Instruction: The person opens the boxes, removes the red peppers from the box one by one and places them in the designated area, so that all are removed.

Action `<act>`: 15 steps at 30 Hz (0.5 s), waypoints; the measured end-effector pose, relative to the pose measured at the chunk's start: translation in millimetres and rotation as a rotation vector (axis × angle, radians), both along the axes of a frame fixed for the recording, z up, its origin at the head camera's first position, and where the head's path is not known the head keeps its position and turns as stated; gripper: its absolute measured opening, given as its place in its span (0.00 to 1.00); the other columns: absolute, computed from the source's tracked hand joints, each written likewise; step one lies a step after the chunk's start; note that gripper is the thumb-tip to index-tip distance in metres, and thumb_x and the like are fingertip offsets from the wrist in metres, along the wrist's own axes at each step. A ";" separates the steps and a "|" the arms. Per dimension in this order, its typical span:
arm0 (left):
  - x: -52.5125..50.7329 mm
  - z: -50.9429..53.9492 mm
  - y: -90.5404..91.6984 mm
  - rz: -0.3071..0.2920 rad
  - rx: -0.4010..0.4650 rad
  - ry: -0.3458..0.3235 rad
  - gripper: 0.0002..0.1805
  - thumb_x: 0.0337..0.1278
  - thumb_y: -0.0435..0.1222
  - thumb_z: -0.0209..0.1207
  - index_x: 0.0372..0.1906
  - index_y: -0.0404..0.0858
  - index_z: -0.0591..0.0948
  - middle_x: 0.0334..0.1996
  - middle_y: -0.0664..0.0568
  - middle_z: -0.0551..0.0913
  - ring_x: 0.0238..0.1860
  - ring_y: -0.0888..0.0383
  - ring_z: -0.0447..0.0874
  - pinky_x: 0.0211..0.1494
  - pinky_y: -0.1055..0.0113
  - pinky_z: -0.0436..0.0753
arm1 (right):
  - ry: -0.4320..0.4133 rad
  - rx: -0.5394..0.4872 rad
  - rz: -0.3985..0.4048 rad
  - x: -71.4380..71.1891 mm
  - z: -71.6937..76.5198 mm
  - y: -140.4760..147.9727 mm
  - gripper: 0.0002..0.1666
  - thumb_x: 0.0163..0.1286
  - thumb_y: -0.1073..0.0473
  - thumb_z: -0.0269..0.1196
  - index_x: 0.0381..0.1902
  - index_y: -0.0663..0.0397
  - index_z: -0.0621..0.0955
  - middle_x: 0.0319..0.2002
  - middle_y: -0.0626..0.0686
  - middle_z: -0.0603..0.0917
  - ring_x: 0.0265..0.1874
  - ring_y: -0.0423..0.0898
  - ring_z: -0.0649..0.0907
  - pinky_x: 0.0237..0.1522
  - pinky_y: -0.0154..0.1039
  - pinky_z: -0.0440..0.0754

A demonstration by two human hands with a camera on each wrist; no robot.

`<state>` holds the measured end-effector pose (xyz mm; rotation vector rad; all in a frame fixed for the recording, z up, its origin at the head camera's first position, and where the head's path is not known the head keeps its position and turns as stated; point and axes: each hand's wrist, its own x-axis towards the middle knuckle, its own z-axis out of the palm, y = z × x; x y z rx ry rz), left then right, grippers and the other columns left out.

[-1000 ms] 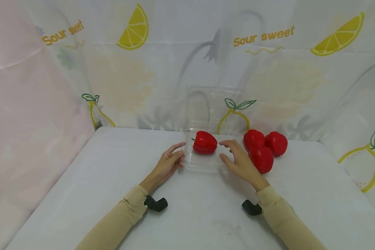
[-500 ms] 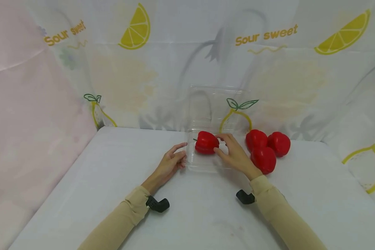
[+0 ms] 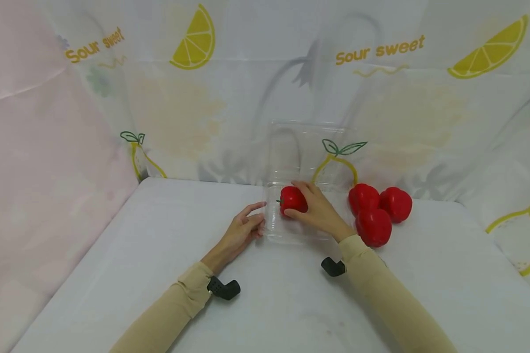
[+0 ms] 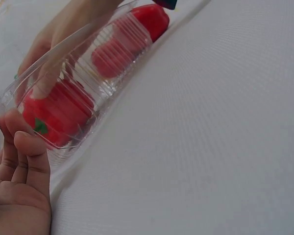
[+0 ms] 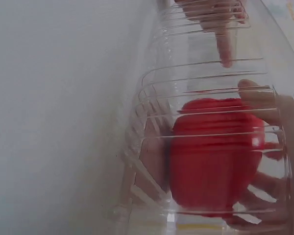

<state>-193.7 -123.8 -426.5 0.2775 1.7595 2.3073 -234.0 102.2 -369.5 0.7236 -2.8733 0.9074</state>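
A clear plastic clamshell container [image 3: 272,235] stands with its lid [image 3: 287,147] raised at the back. Inside its left part lies a red bell pepper [image 3: 291,198], its green stem pointing left. My right hand [image 3: 320,212] reaches into the container and grips this pepper from the right, thumb in front and fingers behind. At the left edge, my left hand [image 3: 239,232] holds the container's rim between thumb and fingers. The left wrist view shows the gripped bell pepper [image 4: 63,117] through the ribbed wall. Through plastic too, the right wrist view shows the bell pepper [image 5: 213,164].
Three more red bell peppers sit clustered right of the container: a front one [image 3: 374,228], a back left one [image 3: 363,197] and a back right one [image 3: 396,204]. A white cloth covers the table [image 3: 176,215]. A printed curtain [image 3: 238,98] hangs behind it.
My right hand has moved left to the pepper in the container and closed round it. The pepper has turned a little, its stem now facing more forward. My left hand stays at the rim.
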 end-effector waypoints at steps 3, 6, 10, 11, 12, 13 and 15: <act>0.1 0.3 0.4 -0.005 0.005 0.002 0.25 0.69 0.36 0.49 0.68 0.39 0.62 0.23 0.58 0.75 0.23 0.66 0.71 0.29 0.75 0.74 | 0.032 0.040 -0.011 -2.5 0.7 -5.2 0.46 0.56 0.43 0.68 0.69 0.45 0.63 0.65 0.56 0.65 0.60 0.56 0.70 0.55 0.54 0.78; 0.3 0.8 0.8 -0.007 0.004 -0.004 0.24 0.69 0.35 0.49 0.68 0.40 0.63 0.23 0.58 0.75 0.23 0.65 0.72 0.29 0.75 0.74 | 0.059 0.079 0.001 -4.1 0.5 -7.8 0.44 0.56 0.43 0.69 0.67 0.48 0.66 0.63 0.57 0.67 0.60 0.56 0.69 0.57 0.55 0.76; 0.0 0.8 0.2 -0.006 -0.002 -0.004 0.24 0.69 0.35 0.49 0.68 0.40 0.63 0.24 0.57 0.75 0.23 0.65 0.72 0.29 0.76 0.75 | 0.082 0.123 0.021 -6.1 -1.5 -7.7 0.43 0.55 0.42 0.69 0.65 0.48 0.68 0.62 0.56 0.68 0.60 0.55 0.69 0.57 0.56 0.74; 0.0 0.7 0.0 -0.007 -0.002 -0.004 0.24 0.69 0.35 0.49 0.68 0.40 0.63 0.24 0.57 0.75 0.24 0.65 0.72 0.29 0.76 0.75 | 0.082 0.128 0.027 -6.6 -2.3 -7.4 0.43 0.55 0.42 0.69 0.66 0.47 0.68 0.62 0.56 0.68 0.59 0.55 0.70 0.57 0.56 0.74; 0.0 0.6 -0.3 -0.007 -0.002 -0.005 0.24 0.69 0.35 0.49 0.68 0.40 0.63 0.24 0.57 0.75 0.24 0.65 0.72 0.29 0.76 0.75 | 0.081 0.130 0.032 -6.8 -3.0 -7.0 0.44 0.55 0.42 0.69 0.66 0.47 0.67 0.62 0.56 0.68 0.59 0.55 0.70 0.57 0.56 0.75; 0.1 0.5 -0.6 -0.007 0.000 -0.007 0.24 0.69 0.35 0.49 0.67 0.40 0.63 0.24 0.58 0.75 0.24 0.65 0.72 0.29 0.76 0.75 | 0.077 0.127 0.034 -7.1 -3.6 -6.6 0.44 0.54 0.42 0.70 0.66 0.47 0.67 0.62 0.56 0.68 0.59 0.55 0.70 0.57 0.55 0.76; 0.5 0.3 -1.2 -0.007 0.001 -0.007 0.24 0.69 0.35 0.48 0.68 0.40 0.63 0.24 0.58 0.75 0.23 0.66 0.72 0.29 0.76 0.75 | 0.066 0.120 0.037 -7.6 -4.9 -6.1 0.45 0.54 0.42 0.70 0.66 0.46 0.66 0.61 0.55 0.68 0.58 0.54 0.71 0.56 0.53 0.77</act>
